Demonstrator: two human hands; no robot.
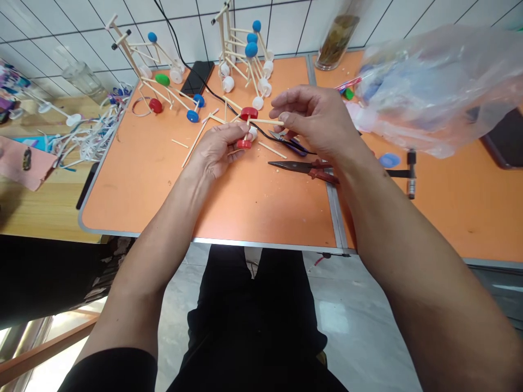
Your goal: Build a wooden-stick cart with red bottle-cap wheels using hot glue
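My left hand (223, 144) is closed on a small wooden stick frame that has red bottle caps (249, 113) at its ends. From it a thin wooden stick (265, 122) points right, toward my right hand (306, 114). The thumb and fingers of that hand are closed around the stick's far end. A white cap (252, 133) shows just behind the held frame. Under and beside my right wrist lie red-handled pliers (302, 167). Dark-handled cutters (292, 144) rest beyond them, partly hidden by the hand. Loose sticks (196, 142) lie near my left hand.
Stick-and-cap models (151, 81) stand at the back left, with another group (245, 54) at the back middle. A phone (197, 78) and black cable lie between them. A jar (339, 38), a plastic bag (429, 87) and a marker (411, 174) are on the right.
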